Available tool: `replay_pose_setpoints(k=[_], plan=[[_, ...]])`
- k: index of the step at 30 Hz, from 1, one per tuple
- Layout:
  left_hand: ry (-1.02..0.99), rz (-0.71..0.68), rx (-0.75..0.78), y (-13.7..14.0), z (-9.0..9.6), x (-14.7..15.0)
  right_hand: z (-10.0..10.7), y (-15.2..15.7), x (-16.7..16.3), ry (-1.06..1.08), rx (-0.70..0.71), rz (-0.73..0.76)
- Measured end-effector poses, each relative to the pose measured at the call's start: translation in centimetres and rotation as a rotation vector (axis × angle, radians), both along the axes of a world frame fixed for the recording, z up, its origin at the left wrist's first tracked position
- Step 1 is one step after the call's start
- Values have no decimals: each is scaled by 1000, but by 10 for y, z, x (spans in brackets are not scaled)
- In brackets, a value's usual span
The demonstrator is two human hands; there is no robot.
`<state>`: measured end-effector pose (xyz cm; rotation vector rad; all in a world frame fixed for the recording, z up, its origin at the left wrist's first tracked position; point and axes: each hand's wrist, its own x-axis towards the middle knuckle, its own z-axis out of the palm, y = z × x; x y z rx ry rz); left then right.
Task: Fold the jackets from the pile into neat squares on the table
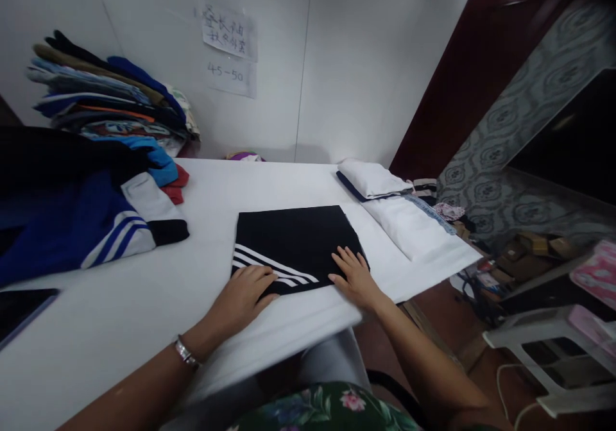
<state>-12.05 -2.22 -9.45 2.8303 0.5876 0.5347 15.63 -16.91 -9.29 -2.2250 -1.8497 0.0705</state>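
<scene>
A black garment with white diagonal stripes (293, 238) lies folded into a flat rectangle on the white table, right in front of me. My left hand (250, 290) rests on its near left corner, over the stripes, with the fingers stretched out. On the near right corner lies my right hand (355, 277), flat, its fingers spread. Neither hand grips the cloth. A silver bracelet (185, 353) circles my left wrist.
Loose blue, white and black clothes (115, 226) lie at the left, below a tall stack of folded garments (115, 104). Folded white items (373, 179) sit at the right end of the table (231, 184). A dark tablet-like object (22, 312) lies near left. A plastic stool (543, 328) stands right.
</scene>
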Motion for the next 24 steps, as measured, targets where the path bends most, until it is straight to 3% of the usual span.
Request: replay_pose_setpoints(k=[4, 10, 16, 19, 24], plan=[[-9, 9, -22, 0, 0, 0, 17, 14, -1, 42, 43, -14], [0, 19, -29, 0, 1, 0, 41, 80, 17, -19, 89, -57], [-38, -18, -80, -1, 2, -1, 15, 116, 57, 31, -145, -218], [-50, -29, -110, -2, 2, -1, 4, 115, 63, 14, -117, -228], [-33, -41, -181, -2, 10, -3, 1, 113, 60, -9, -111, -232]])
